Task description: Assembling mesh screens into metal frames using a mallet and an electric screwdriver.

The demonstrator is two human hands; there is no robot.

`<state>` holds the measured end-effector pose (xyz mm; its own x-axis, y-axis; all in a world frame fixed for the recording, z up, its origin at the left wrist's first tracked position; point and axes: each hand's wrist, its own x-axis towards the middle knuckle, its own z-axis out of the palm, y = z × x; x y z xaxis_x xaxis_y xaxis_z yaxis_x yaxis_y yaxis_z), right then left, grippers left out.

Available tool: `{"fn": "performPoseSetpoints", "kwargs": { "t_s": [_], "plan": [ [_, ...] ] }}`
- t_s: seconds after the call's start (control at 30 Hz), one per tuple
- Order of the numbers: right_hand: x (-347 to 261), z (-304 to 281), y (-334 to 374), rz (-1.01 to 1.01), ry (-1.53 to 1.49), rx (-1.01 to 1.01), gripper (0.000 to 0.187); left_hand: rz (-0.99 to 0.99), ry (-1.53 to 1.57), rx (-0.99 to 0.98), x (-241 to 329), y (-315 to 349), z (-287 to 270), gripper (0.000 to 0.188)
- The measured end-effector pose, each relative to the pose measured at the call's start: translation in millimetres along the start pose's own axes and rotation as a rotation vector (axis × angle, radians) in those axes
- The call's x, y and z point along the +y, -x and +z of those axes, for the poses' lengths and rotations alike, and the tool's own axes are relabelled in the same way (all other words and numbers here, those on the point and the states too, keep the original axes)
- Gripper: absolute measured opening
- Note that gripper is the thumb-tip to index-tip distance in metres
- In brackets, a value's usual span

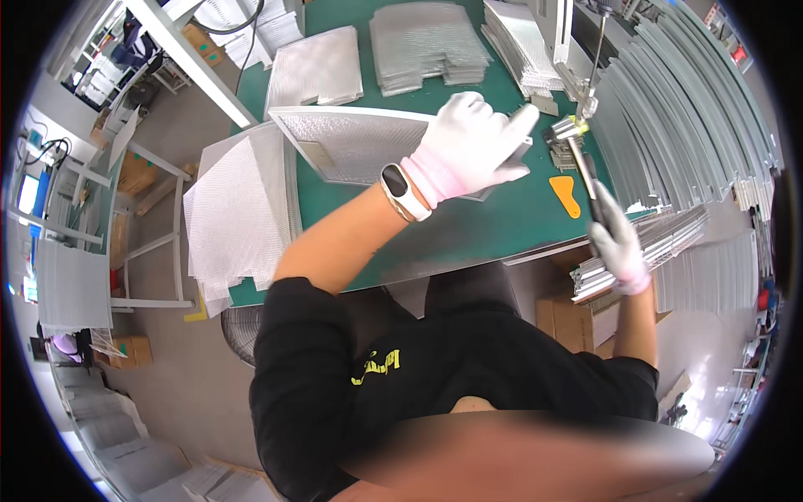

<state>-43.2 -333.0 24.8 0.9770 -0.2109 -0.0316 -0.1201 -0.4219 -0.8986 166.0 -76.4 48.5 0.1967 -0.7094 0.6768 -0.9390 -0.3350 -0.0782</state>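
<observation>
A white-framed mesh panel (368,142) stands tilted over the green table, and my gloved left hand (477,146) is closed on its right end. The hand hides that end, apart from a bit of grey edge between thumb and forefinger. My gloved right hand (617,243) grips the dark handle of a hammer (576,159) by the table's right edge. The hammer's head, with a yellow part, is up over small metal pieces (565,157). Between the hands an orange, rounded flat piece (565,197) lies on the table.
Mesh sheets (238,205) are piled at the table's left, with more mesh stacks (427,46) along the back. Long grey strips (669,117) crowd the right side. A metal post (565,38) rises at the back right. Below the table sits a cardboard box (569,322).
</observation>
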Motion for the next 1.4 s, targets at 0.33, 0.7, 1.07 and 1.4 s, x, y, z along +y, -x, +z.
{"fn": "performPoseSetpoints", "kwargs": {
  "t_s": [0.33, 0.7, 1.07, 1.4],
  "plan": [
    [-84, -48, 33, -0.561, 0.217, 0.389, 0.057, -0.144, -0.036, 0.35, 4, -1, 33, 0.043],
    [-67, -28, 7, -0.54, 0.531, 0.35, 0.049, -0.172, -0.079, 0.324, 9, 2, 32, 0.044],
    [-5, 13, -10, -0.418, 0.503, 0.138, 0.057, -0.176, -0.074, 0.426, 11, 4, 38, 0.04],
    [-9, 34, -130, -0.65, 0.279, 0.552, 0.048, -0.277, -0.1, 0.514, 37, 7, 34, 0.027]
  ]
}}
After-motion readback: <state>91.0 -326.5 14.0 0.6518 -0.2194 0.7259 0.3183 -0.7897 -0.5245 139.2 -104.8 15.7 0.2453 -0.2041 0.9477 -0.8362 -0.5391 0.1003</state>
